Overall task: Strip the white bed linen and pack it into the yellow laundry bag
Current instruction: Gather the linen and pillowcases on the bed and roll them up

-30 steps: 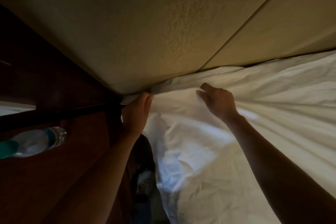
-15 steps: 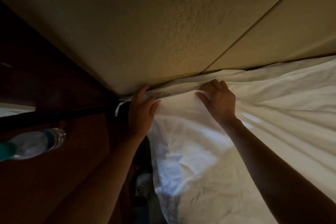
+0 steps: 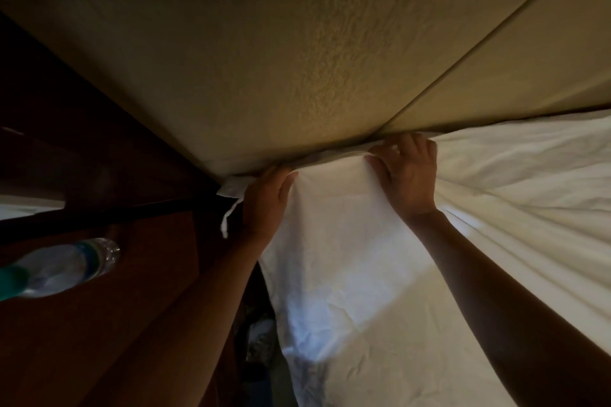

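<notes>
At centre frame, the left hand (image 3: 264, 205) grips the corner of the white sheet (image 3: 363, 258), fingers curled over its edge beneath the padded headboard (image 3: 264, 76). The right hand (image 3: 406, 172) pinches the same edge further right. A short white tie (image 3: 229, 218) dangles beside the left hand. A water bottle (image 3: 62, 268) lies on the wooden desk (image 3: 99, 340), lower left.

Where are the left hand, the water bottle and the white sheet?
left hand (image 3: 264, 205): head view, back of the hand.
water bottle (image 3: 62, 268): head view, clear body.
white sheet (image 3: 347, 258): head view, flat part between the arms.
</notes>
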